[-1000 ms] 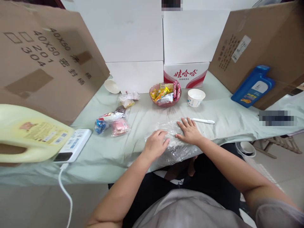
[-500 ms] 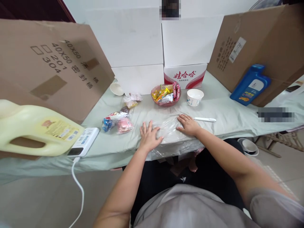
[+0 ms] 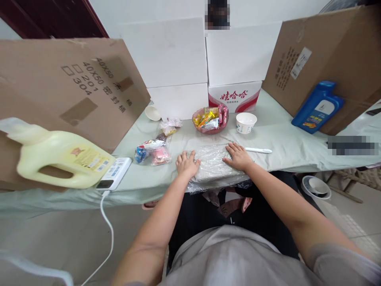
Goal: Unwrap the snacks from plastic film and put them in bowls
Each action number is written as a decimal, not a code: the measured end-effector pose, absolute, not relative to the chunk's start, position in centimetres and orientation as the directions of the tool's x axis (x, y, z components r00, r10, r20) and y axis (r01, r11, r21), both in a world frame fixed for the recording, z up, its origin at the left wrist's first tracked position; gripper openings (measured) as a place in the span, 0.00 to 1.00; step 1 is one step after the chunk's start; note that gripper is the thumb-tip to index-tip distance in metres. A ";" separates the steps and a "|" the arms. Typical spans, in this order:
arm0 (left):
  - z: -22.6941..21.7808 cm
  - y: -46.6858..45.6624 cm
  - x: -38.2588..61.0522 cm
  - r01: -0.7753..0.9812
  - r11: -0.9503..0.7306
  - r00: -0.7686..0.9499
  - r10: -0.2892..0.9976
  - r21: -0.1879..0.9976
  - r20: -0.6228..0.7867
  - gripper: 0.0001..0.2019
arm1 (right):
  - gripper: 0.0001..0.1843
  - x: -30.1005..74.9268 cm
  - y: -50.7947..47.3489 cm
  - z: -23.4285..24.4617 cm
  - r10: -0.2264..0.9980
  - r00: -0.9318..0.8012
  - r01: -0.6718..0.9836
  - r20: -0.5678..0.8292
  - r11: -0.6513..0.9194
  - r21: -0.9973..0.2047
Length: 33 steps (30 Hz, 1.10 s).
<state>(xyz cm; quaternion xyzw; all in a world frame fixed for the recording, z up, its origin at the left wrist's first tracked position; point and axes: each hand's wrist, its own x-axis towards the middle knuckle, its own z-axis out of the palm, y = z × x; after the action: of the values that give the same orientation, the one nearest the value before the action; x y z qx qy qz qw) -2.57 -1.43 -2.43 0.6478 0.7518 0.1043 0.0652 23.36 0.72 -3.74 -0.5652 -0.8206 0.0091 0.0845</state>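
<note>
A sheet of clear plastic film [image 3: 210, 161] lies wrinkled at the table's front edge, its near part hanging over. My left hand [image 3: 187, 165] rests flat on its left side, fingers spread. On the right side my right hand [image 3: 237, 156] presses down with fingers stretched out. Just beyond that hand lies a white pen-shaped utility knife [image 3: 258, 150]; its left end is partly hidden by the fingers. Behind the film stand a pink glass bowl [image 3: 210, 130] of wrapped snacks and a white paper bowl [image 3: 246, 123]. Several wrapped snacks [image 3: 160, 155] lie left of my left hand.
A pale yellow jug [image 3: 62, 153] lies tilted beside a white power bank [image 3: 114, 174] with a cable at left. At right, a blue bottle [image 3: 317, 109] leans on a cardboard box [image 3: 327, 59]. White boxes [image 3: 166, 55] line the back; another cardboard box [image 3: 74, 87] stands left.
The view has shifted slightly. My left hand's fingers have drawn a little closer together, and the film between my hands looks more spread out. My right hand stays on it.
</note>
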 end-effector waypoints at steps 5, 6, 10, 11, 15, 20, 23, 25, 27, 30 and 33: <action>-0.3 2.9 -4.8 0.961 0.144 -0.160 0.986 0.235 0.051 0.23 | 0.40 23.4 0.8 -3.9 0.927 -0.351 0.924 0.135 0.366 -0.107; 0.0 3.5 -5.1 0.960 0.142 -0.163 0.984 0.241 0.070 0.22 | 0.40 23.4 0.8 -3.9 0.927 -0.350 0.925 0.137 0.365 -0.106; 0.3 3.1 -5.1 0.951 0.080 -0.148 0.966 0.297 0.213 0.21 | 0.41 23.4 0.8 -3.9 0.929 -0.348 0.925 0.128 0.363 -0.111; 0.3 2.2 -4.8 0.949 0.048 -0.133 0.957 0.313 0.256 0.20 | 0.41 23.4 0.8 -3.9 0.929 -0.349 0.924 0.125 0.363 -0.117; -1.0 -3.8 -4.2 0.921 -0.169 0.044 0.941 0.352 0.336 0.10 | 0.39 23.7 1.3 -4.1 0.928 -0.345 0.907 0.143 0.369 -0.203; -3.5 -10.4 -5.7 0.764 -0.600 0.546 0.798 0.240 0.257 0.22 | 0.26 25.1 2.9 -3.3 0.923 -0.289 0.821 0.254 0.375 -0.430; -4.2 -11.1 -6.6 0.768 -0.620 0.582 0.781 0.163 0.226 0.23 | 0.21 27.4 2.8 -1.7 0.931 -0.254 0.805 0.262 0.353 -0.477; -4.2 -10.8 -6.8 0.757 -0.628 0.576 0.772 0.181 0.268 0.19 | 0.22 29.4 1.4 -0.6 0.930 -0.223 0.773 0.293 0.352 -0.528; -4.2 -10.4 -6.7 0.734 -0.639 0.563 0.762 0.230 0.319 0.16 | 0.25 31.4 -1.2 -0.1 0.904 -0.257 0.686 0.343 0.420 -0.594; -4.1 -10.2 -6.2 0.704 -0.640 0.525 0.761 0.308 0.381 0.12 | 0.43 33.4 -5.5 -0.8 0.768 -0.539 0.562 0.346 0.634 -0.532; -3.9 -10.2 -5.7 0.688 -0.623 0.487 0.777 0.373 0.400 0.12 | 0.46 33.6 -8.1 -2.8 0.678 -0.678 0.581 0.284 0.731 -0.358</action>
<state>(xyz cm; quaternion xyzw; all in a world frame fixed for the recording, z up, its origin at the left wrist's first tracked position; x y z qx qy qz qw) -5.67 -10.17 -3.90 0.8583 0.4265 0.2734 0.0813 33.58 -8.13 -2.75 -0.3466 -0.9080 0.1200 0.2024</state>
